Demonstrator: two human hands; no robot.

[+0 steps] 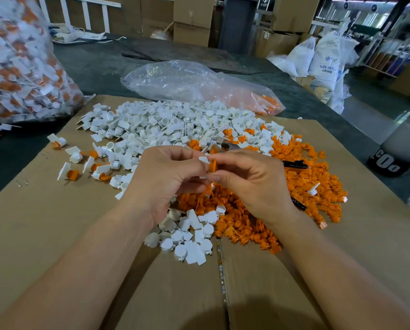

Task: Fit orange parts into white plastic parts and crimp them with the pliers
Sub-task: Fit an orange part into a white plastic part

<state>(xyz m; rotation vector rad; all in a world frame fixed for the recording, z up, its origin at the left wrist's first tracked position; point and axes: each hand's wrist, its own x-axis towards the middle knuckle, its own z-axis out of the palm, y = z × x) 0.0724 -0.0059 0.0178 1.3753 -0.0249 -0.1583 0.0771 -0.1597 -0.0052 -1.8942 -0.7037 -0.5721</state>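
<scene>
My left hand (pixel 165 177) pinches a small white plastic part (pixel 204 160) above the piles. My right hand (pixel 251 179) pinches an orange part (pixel 213 166) and holds it against the white one. Below the hands lies a heap of loose orange parts (pixel 306 184) on the right and a heap of white parts (pixel 165 125) behind and to the left. The pliers (pixel 294 164) lie on the orange heap behind my right hand, metal jaws toward the white pile, black handles partly hidden. Several joined white-and-orange pieces (pixel 99 173) lie at the left.
Everything rests on flattened brown cardboard (pixel 56 222) over a dark table. A big clear bag of joined pieces (pixel 20 67) stands at the far left. A slack clear bag with orange parts (pixel 199 84) lies behind the heaps. A black-based container (pixel 394 160) stands at the right edge.
</scene>
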